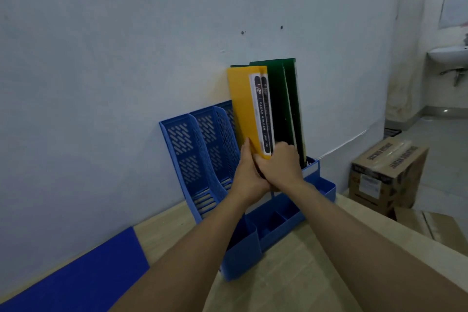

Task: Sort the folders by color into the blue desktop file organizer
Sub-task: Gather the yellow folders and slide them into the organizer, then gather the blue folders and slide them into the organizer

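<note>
Indoors, both hands [263,170] grip yellow folders [247,109] above wooden desk [291,273] against pale wall [126,45].

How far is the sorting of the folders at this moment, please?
Done: green folders stand upright in the rightmost slot of the blue organizer. In hand: the left hand and right hand grip the yellow folders at their lower end, beside the green ones. Left: a blue folder lies on the table by the wall, and the two left slots look empty.
</note>
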`<state>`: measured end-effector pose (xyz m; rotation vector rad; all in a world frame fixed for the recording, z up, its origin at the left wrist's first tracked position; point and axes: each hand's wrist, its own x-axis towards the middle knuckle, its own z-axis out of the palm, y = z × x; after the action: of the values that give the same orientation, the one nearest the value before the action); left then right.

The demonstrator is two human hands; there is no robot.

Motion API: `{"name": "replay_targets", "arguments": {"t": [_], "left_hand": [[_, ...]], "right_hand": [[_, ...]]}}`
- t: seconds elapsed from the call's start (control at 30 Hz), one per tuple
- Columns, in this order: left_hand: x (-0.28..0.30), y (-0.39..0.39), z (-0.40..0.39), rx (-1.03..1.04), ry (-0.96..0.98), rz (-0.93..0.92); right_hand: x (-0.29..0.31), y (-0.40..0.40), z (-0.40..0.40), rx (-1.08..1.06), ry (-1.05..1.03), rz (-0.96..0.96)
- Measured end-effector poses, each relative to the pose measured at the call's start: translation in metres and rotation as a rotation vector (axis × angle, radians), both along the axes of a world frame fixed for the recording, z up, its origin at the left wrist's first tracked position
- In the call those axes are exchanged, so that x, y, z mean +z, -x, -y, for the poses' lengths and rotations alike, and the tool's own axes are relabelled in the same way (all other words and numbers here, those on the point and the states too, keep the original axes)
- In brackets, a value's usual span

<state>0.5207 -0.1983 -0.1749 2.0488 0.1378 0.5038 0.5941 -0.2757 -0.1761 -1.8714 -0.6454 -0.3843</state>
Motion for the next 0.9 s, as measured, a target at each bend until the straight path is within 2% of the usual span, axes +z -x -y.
{"name": "replay_targets", "arguments": {"t": [0.1, 0.17, 0.3, 0.37, 0.53, 0.6, 0.67, 0.77, 0.9], "left_hand": [[0.003, 0.003, 0.002, -0.014, 0.025, -0.084], [0.005, 0.006, 0.005, -0.009, -0.040, -0.089], [0.017, 0.025, 0.004, -0.019, -0.358, -0.189], [0.026, 0.046, -0.002, -0.044, -0.479, -0.204], [0.040, 0.141, -0.036, 0.103, -0.886, -0.082], [0.033, 0.195, -0.050, 0.152, -0.939, 0.017], [0.019, 0.255, -0.067, 0.274, -0.964, 0.031], [-0.011, 0.335, -0.092, 0.439, -0.930, -0.159], [-0.045, 0.418, -0.117, 0.558, -0.863, -0.391]], "right_hand": [[-0.002, -0.002, 0.007, -0.005, 0.025, -0.025], [-0.003, -0.003, 0.010, -0.003, 0.037, -0.079], [0.001, 0.005, 0.013, -0.024, 0.060, -0.200], [0.003, 0.022, 0.011, -0.042, 0.003, -0.206], [-0.007, 0.112, 0.001, -0.184, -0.388, 0.119], [-0.015, 0.154, -0.008, -0.118, -0.416, 0.205], [-0.024, 0.198, -0.023, -0.001, -0.377, 0.235], [-0.034, 0.258, -0.047, 0.182, -0.286, 0.239], [-0.050, 0.331, -0.078, 0.431, -0.114, 0.196]]}}
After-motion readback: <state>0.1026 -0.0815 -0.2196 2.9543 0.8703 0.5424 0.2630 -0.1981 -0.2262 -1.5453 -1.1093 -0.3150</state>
